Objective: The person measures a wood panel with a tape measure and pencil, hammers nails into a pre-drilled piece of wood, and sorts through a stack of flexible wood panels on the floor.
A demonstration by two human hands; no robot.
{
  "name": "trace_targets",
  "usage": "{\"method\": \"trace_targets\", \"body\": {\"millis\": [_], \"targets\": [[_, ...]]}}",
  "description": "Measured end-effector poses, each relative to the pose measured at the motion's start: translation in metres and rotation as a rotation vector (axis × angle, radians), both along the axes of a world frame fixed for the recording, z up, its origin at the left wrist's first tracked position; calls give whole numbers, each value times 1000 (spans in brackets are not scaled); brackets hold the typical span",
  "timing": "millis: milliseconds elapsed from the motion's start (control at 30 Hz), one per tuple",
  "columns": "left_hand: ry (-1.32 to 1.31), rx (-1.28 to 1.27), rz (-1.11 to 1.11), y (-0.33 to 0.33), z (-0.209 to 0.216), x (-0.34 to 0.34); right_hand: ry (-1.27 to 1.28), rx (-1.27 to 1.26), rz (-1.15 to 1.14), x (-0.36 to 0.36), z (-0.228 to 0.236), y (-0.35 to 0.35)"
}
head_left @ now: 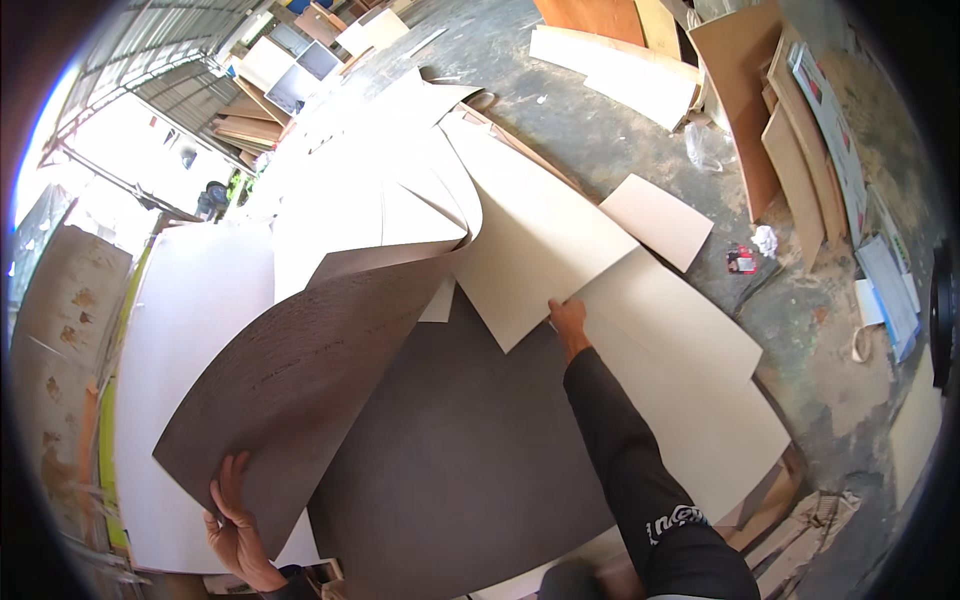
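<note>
My left hand (238, 520) grips the near edge of a large dark brown laminate-like sheet (310, 350), thumb on one side and fingers on the other. That sheet is lifted and bends over in a curve, its pale face showing further back. My right hand (570, 325) is closed on the near edge of a stiff cream sheet (545, 225), its fingertips partly hidden. Beneath both lies a flat dark grey-brown sheet (460, 460). Another cream sheet (690, 370) lies under my right forearm's side of the pile.
A white panel (190, 400) stretches along the left. A small pinkish board (660, 220) lies beyond the pile. Brown boards (740, 110) lean at the far right above the concrete floor (640, 150), where a red packet (741, 260) lies. Wood scraps (800, 540) sit near right.
</note>
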State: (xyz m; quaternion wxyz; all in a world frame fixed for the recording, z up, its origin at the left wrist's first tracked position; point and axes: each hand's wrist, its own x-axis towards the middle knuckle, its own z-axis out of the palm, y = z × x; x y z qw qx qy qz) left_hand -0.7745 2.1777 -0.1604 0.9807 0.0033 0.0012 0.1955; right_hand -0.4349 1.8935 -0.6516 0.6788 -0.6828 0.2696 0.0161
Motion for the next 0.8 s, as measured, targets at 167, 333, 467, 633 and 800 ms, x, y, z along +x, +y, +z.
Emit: {"method": "trace_targets", "body": {"millis": [167, 333, 467, 633, 800], "targets": [[58, -93, 14, 11, -27, -28, -82, 256, 15, -162, -15, -26], [110, -108, -40, 11, -72, -44, 131, 763, -252, -334, 49, -153], [216, -200, -73, -1, -106, -55, 102, 693, -341, -419, 108, -218], [242, 43, -101, -12, -141, -76, -58, 623, -380, -480, 210, -244], [223, -151, -240, -15, -159, -83, -270, 349, -465, -544, 277, -289]]}}
